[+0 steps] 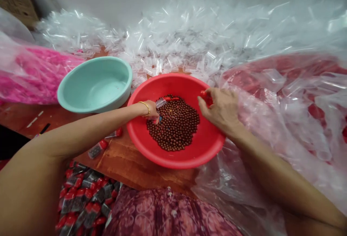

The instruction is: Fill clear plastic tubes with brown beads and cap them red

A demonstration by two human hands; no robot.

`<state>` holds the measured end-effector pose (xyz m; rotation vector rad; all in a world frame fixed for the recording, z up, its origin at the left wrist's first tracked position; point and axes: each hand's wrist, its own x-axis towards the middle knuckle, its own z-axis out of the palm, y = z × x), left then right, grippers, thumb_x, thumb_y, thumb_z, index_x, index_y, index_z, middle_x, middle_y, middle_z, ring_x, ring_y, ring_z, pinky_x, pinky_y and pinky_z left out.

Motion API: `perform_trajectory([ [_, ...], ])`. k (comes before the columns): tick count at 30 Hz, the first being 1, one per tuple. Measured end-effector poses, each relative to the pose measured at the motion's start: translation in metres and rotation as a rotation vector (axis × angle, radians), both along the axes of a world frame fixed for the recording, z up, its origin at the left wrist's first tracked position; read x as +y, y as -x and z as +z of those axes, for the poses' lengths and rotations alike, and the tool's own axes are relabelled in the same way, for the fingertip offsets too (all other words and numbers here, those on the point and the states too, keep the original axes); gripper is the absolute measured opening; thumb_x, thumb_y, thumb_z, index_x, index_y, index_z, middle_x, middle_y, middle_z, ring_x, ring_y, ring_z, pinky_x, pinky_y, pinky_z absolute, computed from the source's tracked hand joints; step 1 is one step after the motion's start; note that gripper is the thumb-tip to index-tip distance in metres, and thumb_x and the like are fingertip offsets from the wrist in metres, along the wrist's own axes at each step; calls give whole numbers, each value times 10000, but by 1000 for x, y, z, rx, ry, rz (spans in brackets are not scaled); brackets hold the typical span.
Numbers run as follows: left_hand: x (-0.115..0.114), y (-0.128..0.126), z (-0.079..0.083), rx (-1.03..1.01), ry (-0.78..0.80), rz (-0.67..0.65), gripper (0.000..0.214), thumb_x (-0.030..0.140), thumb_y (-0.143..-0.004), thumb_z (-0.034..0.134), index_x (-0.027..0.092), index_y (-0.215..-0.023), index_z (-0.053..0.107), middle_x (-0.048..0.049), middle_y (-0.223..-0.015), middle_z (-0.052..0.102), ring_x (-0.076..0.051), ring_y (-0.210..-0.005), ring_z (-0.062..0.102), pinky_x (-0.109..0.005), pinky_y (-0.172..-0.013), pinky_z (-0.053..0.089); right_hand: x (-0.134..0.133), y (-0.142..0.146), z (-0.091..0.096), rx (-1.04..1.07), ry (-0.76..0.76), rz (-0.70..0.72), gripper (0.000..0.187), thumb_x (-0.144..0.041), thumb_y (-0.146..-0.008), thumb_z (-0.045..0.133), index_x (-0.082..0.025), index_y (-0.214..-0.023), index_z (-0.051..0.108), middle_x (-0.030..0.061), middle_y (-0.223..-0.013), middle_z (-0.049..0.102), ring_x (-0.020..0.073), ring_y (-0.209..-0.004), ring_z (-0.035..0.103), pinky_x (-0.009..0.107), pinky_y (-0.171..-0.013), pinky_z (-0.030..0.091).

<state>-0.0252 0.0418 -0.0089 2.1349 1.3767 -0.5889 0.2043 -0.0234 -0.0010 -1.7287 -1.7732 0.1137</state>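
Note:
A red basin (208,142) stands before me, partly filled with small, shiny brown balls (176,127). My left hand (153,110), with a gold bangle (146,108) at the wrist, reaches over the balls. Its fingers are closed around a clear plastic tube (161,102), whose end sticks out beyond them. Small blue and pink bits show just below these fingers, too unclear to name. At the basin's right rim, my right hand (223,107) pinches a red cap (208,99) between thumb and fingers. Something flat and red (172,98) lies at the far edge of the balls.
An aqua basin (101,87) stands left of the red one. Clear tubes (189,37) are heaped along the wall. Bags of pink pieces (40,69) and red pieces (284,73) flank the table. Filled red-capped tubes (84,199) lie piled at lower left, with a few (98,148) on the table.

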Motion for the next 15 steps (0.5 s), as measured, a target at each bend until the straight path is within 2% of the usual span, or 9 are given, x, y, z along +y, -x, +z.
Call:
perform_trajectory([
  [2,3,-4,3,68,-6,-17,243,307,-718,561,116,-735,710,-65,-623,657,-151,-580,553,-222,-577,398,6,-8,0,-177,-41,-135,201,-332,-767,496,-149,-825,554,146,-812,614,284,-846,548,417,-749,380],
  [4,4,-7,5,103,-37,-46,269,320,-748,534,120,-768,712,-69,-683,671,-150,-607,552,-220,-575,383,18,-18,-5,-209,68,-240,196,-318,-780,478,-139,-812,549,146,-745,595,284,-781,552,404,-693,380],
  [6,3,-8,6,101,-74,-63,284,347,-766,523,137,-796,710,-63,-736,680,-147,-643,555,-212,-583,375,31,-28,-9,-144,189,-265,193,-338,-788,480,-154,-764,534,92,-629,545,241,-669,533,360,-623,372],
  [8,2,-5,5,77,-97,-69,284,370,-773,522,157,-816,705,-49,-775,686,-138,-670,559,-200,-584,368,39,-34,-8,10,224,-208,225,-381,-790,498,-178,-693,499,29,-553,481,186,-589,488,315,-572,358],
  [12,-6,7,-2,-8,-61,-49,325,388,-823,455,157,-844,682,-29,-773,688,-111,-651,572,-176,-553,364,33,-30,17,373,70,-78,303,-436,-723,611,-193,-644,447,-30,-551,442,109,-531,409,261,-519,338],
  [15,-14,11,-1,-106,-90,-29,343,388,-847,419,156,-929,658,-32,-841,695,-111,-697,595,-173,-569,373,21,-21,46,412,-131,-53,300,-395,-688,670,-189,-672,453,-40,-589,447,88,-540,389,262,-537,343],
])
